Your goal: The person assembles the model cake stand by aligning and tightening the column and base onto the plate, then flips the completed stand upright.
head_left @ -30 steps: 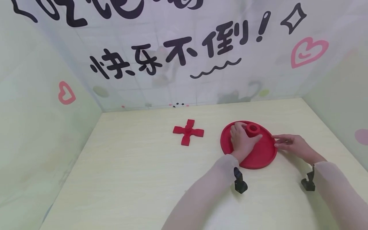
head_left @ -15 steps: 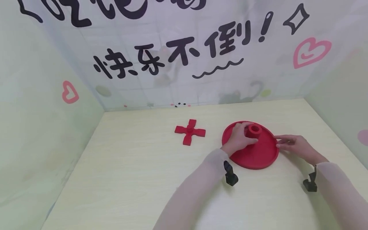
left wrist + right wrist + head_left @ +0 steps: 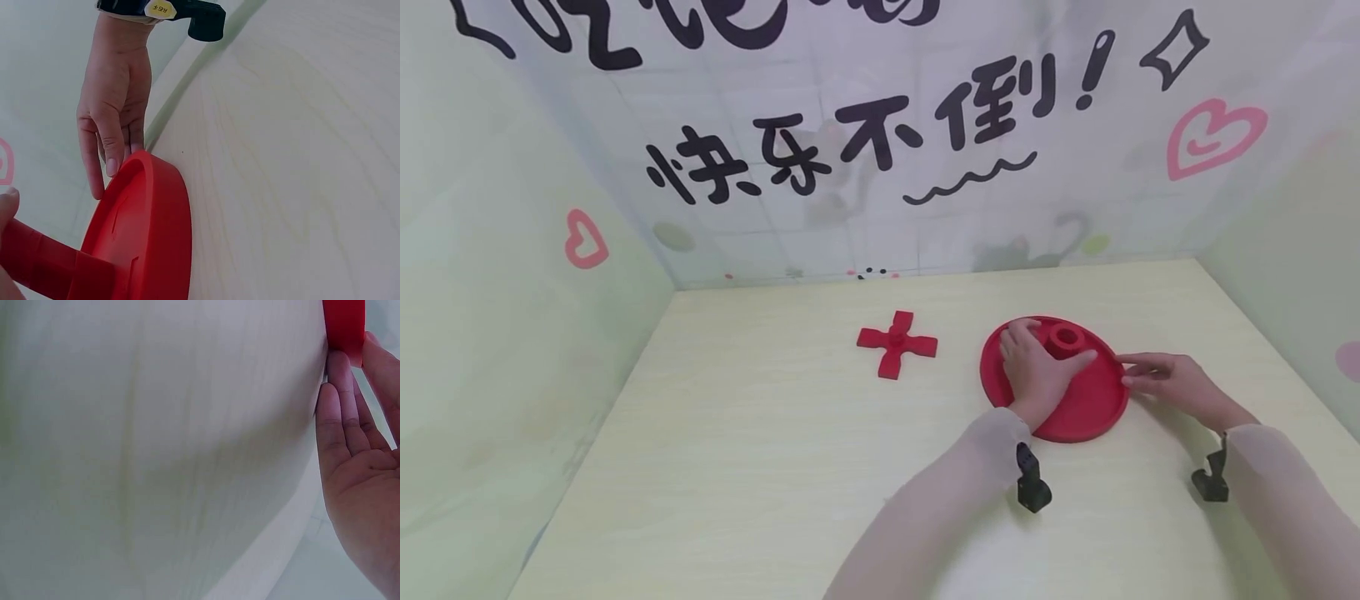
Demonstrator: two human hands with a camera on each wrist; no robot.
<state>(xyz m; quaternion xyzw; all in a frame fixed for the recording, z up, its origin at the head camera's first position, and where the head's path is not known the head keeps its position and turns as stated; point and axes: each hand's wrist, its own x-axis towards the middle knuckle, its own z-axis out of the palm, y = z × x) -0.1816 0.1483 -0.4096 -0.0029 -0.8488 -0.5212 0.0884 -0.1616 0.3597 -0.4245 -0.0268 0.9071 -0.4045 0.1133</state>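
A round red tray point(image 3: 1078, 417) with a raised rim lies at the right of the table. From its far part rises a short hollow red tube point(image 3: 1065, 343). My left hand point(image 3: 1033, 371) is around this tube, fingers on the left side and thumb stretched across the front. The left wrist view shows only a bit of the thumb beside the tube point(image 3: 44, 256). My right hand point(image 3: 1172, 383) holds the tray's right rim. In the right wrist view, thumb and fingers bracket the red rim point(image 3: 345, 331).
Left of the tray, a flat red cross-shaped piece point(image 3: 897, 342) with a central peg lies on the pale wooden table point(image 3: 760, 450). A printed back wall point(image 3: 820, 225) and side walls enclose the table.
My left wrist swung left around the tube, then back to the right, and the thumb has straightened again. My right hand stays at the rim. The camera view has shifted slightly.
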